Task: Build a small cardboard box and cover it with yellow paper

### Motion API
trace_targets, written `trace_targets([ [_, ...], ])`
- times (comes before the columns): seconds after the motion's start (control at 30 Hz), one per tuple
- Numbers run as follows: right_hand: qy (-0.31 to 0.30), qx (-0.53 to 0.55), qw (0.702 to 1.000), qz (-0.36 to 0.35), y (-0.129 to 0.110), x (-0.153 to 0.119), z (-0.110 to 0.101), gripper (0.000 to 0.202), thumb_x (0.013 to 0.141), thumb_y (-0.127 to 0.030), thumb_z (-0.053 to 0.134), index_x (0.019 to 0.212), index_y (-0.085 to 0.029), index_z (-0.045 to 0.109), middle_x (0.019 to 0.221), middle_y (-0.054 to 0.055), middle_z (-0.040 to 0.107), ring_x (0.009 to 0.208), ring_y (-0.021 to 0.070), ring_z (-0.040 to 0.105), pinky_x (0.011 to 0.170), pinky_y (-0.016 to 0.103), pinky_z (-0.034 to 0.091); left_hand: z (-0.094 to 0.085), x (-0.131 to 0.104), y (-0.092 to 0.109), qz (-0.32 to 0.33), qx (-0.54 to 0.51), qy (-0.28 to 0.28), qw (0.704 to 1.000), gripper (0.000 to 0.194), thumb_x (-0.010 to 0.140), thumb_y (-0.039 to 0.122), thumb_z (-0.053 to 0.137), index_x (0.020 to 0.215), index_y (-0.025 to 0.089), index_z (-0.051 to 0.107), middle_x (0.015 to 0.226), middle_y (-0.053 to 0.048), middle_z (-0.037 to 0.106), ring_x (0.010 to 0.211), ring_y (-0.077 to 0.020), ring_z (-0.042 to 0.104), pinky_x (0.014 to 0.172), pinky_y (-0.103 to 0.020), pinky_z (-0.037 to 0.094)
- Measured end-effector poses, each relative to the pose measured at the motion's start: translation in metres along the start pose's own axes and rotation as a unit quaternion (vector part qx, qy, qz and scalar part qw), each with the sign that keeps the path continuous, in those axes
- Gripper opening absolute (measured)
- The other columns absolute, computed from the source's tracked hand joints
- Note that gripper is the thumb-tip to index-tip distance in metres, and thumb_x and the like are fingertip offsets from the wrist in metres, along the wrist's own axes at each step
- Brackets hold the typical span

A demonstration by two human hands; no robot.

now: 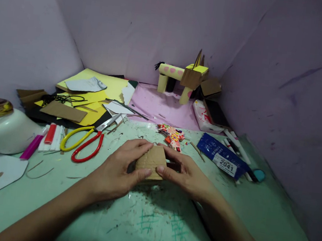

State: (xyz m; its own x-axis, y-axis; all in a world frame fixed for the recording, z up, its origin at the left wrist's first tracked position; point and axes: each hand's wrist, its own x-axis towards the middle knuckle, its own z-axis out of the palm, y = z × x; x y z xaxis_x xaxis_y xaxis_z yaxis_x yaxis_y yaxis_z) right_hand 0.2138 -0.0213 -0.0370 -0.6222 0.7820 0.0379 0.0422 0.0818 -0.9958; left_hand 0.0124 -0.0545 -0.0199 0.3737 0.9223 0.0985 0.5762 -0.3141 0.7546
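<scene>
1. The step in hand looks like handling or shaping a small brown cardboard piece (153, 156), with both hands working on it together.
2. The left hand (123, 166) grips its left side, thumb along the near edge and fingers over the far corner.
3. The right hand (187, 171) grasps the right side, thumb tip pressing near the front corner; a dark gap shows between its thumb and fingers.
4. As a judgement, the next move calls for even pressure from both sides, since the cardboard could crease further or spring open.
5. The piece sits between the hands, over the middle of the tabletop (263, 215); whether it touches the surface I cannot tell.
6. Its upper face is roughly square, plain and wrinkled, and a second layer shows along the near edge, so it seems folded or box-like. Its inside is hidden.
7. Scissors (98, 133) lie to the left; a patterned scrap (172, 134) lies just beyond the hands.
</scene>
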Motion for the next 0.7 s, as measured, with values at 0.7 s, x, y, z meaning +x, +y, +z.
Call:
trace_targets([
  [0.7,0.1,-0.085,0.991,-0.017,0.013,-0.006,0.001,0.06,0.074,-0.033,0.069,0.129,-0.025,0.047,0.136,0.013,0.05,0.123,0.0311,0.05,0.099,0.053,0.041,-0.008,-0.014,-0.009,-0.065,-0.074,-0.073,0.992,0.105,0.068,0.03,0.072,0.15,0.018,0.008,0.158,-0.016,0.012,0.143,-0.0353,0.013,0.115,-0.056,0.014],
])
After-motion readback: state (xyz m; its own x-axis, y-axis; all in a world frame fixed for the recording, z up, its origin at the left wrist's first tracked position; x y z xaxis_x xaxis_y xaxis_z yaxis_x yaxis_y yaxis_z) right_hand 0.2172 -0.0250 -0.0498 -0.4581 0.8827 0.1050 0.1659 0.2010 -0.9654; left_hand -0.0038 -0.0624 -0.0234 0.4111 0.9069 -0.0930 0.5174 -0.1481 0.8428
